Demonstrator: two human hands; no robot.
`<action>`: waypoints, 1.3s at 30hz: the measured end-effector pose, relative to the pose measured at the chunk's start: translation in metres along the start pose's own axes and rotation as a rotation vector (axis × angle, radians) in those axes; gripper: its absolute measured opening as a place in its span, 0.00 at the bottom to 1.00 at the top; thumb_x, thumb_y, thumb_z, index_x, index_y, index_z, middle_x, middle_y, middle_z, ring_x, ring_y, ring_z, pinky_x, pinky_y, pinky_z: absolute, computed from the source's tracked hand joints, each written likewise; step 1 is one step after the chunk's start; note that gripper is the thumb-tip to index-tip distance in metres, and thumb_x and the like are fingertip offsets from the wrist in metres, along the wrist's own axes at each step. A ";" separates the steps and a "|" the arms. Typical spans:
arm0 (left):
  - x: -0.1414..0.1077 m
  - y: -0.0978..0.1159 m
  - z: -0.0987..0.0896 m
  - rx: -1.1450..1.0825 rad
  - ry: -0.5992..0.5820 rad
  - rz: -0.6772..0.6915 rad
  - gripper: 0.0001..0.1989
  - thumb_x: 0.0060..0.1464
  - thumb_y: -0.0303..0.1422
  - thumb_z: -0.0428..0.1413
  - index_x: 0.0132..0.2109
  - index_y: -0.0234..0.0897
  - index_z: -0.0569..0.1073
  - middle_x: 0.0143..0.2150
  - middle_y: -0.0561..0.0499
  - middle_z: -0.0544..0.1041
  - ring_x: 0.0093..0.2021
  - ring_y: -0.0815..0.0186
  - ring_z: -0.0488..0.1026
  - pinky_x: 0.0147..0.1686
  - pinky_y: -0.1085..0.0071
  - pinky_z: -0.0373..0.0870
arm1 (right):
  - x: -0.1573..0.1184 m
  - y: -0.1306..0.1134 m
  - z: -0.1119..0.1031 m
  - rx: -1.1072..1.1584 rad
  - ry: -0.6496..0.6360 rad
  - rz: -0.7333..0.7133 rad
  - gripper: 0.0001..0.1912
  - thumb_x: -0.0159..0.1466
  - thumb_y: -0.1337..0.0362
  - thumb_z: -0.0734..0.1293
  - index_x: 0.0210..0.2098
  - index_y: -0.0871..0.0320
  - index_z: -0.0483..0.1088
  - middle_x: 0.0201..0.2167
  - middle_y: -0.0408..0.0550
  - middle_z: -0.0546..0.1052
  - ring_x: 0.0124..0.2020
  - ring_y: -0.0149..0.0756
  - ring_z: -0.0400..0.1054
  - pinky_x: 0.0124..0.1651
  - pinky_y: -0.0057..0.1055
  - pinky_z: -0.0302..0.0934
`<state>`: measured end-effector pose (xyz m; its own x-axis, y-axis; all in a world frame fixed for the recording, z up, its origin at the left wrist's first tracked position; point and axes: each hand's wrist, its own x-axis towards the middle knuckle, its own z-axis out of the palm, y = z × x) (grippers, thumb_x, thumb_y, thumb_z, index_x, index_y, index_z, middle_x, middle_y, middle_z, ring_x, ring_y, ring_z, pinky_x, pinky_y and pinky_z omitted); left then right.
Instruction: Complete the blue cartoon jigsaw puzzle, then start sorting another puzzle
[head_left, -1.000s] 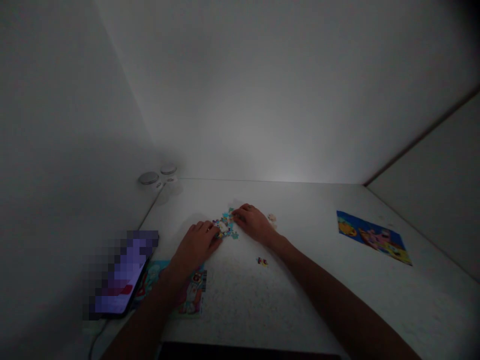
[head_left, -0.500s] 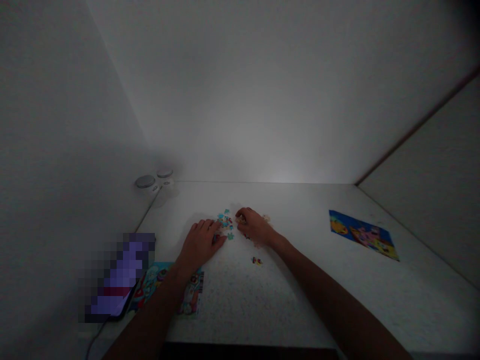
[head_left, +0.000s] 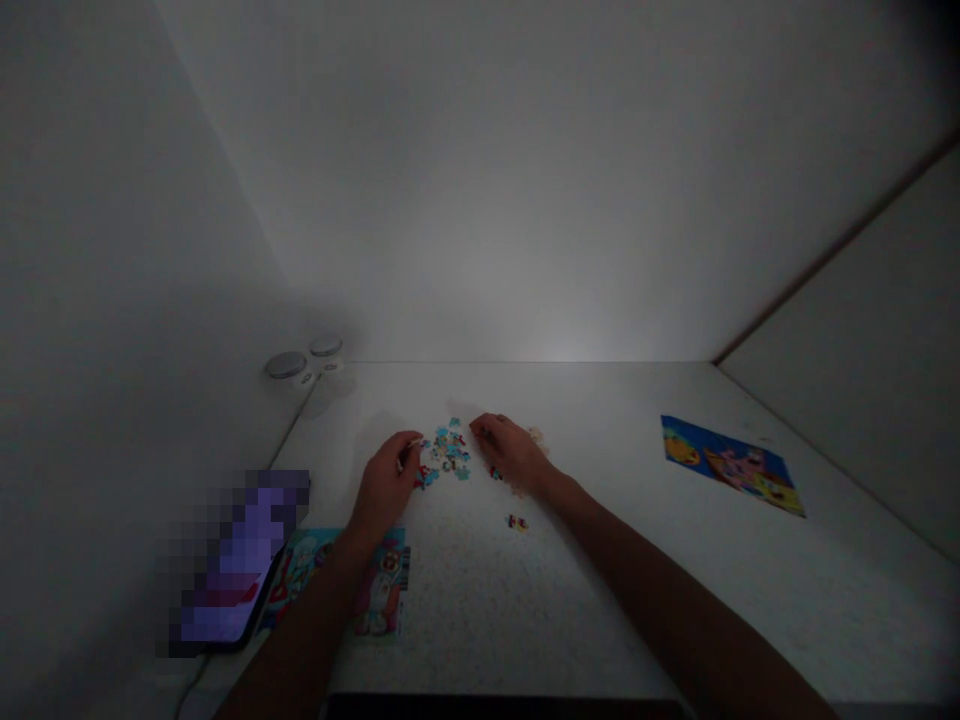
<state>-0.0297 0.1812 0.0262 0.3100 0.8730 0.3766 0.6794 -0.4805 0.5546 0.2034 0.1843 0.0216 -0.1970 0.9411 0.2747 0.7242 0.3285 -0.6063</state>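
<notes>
A loose heap of small jigsaw puzzle pieces (head_left: 450, 448), mostly light blue with bits of red, lies on the white table between my hands. At the heap's left side, my left hand (head_left: 386, 485) is closed, with a small pale puzzle piece (head_left: 418, 441) pinched at its fingertips. My right hand (head_left: 511, 453) is on the other side, its fingers drawn together; whatever they hold is hidden. Pale pieces (head_left: 537, 437) show past the right hand, partly covered by it. A dark and yellow cluster of pieces (head_left: 517, 522) lies nearer to me.
A colourful cartoon picture sheet (head_left: 382, 590) lies partly under my left forearm. Beside it is a pixelated phone (head_left: 240, 565) with a cable. Another blue cartoon picture (head_left: 731, 465) lies to the right. Two round grey-topped objects (head_left: 287, 365) stand at the back left, by the walls.
My left hand has lifted off the heap and drawn left, its flat fingers now pinched on a piece. More of the heap shows. The right hand stays almost in place.
</notes>
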 end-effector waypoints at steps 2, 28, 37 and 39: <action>0.001 -0.003 -0.003 -0.011 -0.010 0.003 0.17 0.64 0.33 0.44 0.57 0.38 0.66 0.40 0.50 0.76 0.38 0.66 0.74 0.42 0.69 0.70 | -0.001 0.002 0.001 0.005 0.022 -0.012 0.11 0.62 0.74 0.58 0.40 0.56 0.68 0.37 0.49 0.71 0.39 0.36 0.66 0.43 0.32 0.59; -0.007 -0.021 -0.027 0.089 -0.268 0.142 0.10 0.60 0.37 0.51 0.42 0.41 0.76 0.41 0.49 0.74 0.44 0.60 0.69 0.46 0.61 0.64 | 0.004 0.010 -0.002 0.171 0.253 0.055 0.15 0.64 0.69 0.56 0.46 0.56 0.68 0.40 0.50 0.71 0.40 0.36 0.65 0.47 0.36 0.61; -0.010 -0.019 -0.023 0.091 -0.264 0.142 0.12 0.57 0.42 0.54 0.42 0.41 0.76 0.42 0.47 0.73 0.44 0.58 0.69 0.47 0.59 0.63 | 0.006 0.017 -0.003 0.147 0.220 0.103 0.13 0.61 0.72 0.54 0.39 0.58 0.68 0.41 0.50 0.68 0.45 0.37 0.63 0.48 0.35 0.60; -0.012 -0.019 -0.023 0.090 -0.265 0.138 0.15 0.53 0.43 0.58 0.45 0.42 0.75 0.45 0.47 0.73 0.46 0.56 0.68 0.49 0.57 0.62 | 0.005 0.019 -0.008 0.118 0.180 0.103 0.15 0.59 0.74 0.55 0.41 0.58 0.68 0.42 0.51 0.68 0.46 0.37 0.63 0.49 0.35 0.59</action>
<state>-0.0614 0.1781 0.0279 0.5581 0.7972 0.2301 0.6715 -0.5968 0.4393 0.2213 0.1946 0.0175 0.0025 0.9442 0.3292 0.6503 0.2486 -0.7179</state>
